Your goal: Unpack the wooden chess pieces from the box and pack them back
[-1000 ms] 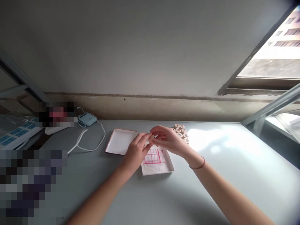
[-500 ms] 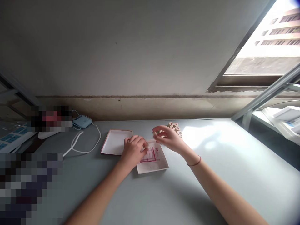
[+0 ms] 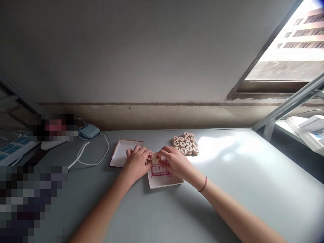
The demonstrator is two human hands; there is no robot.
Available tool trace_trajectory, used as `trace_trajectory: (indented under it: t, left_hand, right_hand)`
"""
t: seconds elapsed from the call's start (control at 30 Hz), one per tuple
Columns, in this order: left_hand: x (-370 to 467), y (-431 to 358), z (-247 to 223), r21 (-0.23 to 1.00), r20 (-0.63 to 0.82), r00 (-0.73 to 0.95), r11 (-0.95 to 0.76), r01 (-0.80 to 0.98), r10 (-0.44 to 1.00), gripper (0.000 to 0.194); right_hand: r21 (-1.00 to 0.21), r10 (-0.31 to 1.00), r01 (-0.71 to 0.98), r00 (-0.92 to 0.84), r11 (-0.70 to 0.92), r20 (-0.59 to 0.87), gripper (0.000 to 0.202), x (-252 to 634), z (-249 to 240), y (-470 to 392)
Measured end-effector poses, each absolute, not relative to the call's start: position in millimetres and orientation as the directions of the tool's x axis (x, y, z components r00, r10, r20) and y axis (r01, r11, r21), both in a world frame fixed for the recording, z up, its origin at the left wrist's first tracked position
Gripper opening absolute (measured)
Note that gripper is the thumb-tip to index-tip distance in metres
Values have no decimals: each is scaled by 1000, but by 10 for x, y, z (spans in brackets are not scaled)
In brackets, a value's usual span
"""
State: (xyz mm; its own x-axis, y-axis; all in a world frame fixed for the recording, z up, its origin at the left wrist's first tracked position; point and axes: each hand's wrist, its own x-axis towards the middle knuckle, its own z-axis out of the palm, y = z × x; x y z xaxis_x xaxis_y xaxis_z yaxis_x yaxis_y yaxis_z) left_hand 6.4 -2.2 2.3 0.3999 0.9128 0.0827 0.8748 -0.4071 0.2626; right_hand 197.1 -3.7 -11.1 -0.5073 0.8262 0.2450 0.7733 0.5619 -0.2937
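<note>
My left hand (image 3: 138, 162) is closed on a round wooden Chinese chess piece (image 3: 150, 156) with a red character, at the far left corner of a shallow white box (image 3: 165, 184). Right beside it, my right hand (image 3: 174, 160) pinches a second chess piece (image 3: 158, 157), partly hidden by the fingers. Red grid lines are drawn on the box's floor. Behind my right hand stand several more chess pieces (image 3: 188, 143) in a tight cluster of rows, some stacked, with red or dark characters facing up.
A white box lid (image 3: 120, 153) with a reddish edge lies left of the box. Farther left are a light blue device (image 3: 89, 131) and a white cable (image 3: 107, 148). The wall (image 3: 152, 116) borders the table's far side, and a metal frame (image 3: 280, 108) rises at the right.
My right hand has come down and left from above the box, bringing a chess piece beside the left hand's piece. The cluster of pieces behind it is now largely uncovered.
</note>
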Motion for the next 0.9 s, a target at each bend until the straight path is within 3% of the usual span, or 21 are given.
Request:
trace_trajectory:
  t: [0.17,0.3,0.4,0.5,0.57,0.7,0.9]
  left_hand:
    - [61,-28,36,261,78,408,-414,872,910,27]
    - [76,-23,8,287,104,401,-413,864,910,29]
    - [150,-3,-27,294,135,409,-431,853,903,30]
    - [244,9,-61,267,129,432,-451,852,892,22]
    - [285,5,-80,238,130,445,-464,853,886,17]
    - [295,-6,-89,219,138,443,-464,858,886,16]
    - [294,9,20,248,161,425,-453,856,891,30]
  right_hand:
    - [-245,833,797,-517,552,197,5,1898,-116,-34]
    - [-351,844,767,-498,537,202,9,1970,-42,14]
    - [-402,908,815,-359,417,216,16,2240,76,228]
    - [-318,986,942,-54,103,159,22,2584,183,571]
    - [-247,999,969,37,-31,21,28,2763,212,786]
    - [-206,988,974,66,-94,-138,27,2902,154,1026]
    - [-186,986,979,50,-79,-158,20,2874,97,1074]
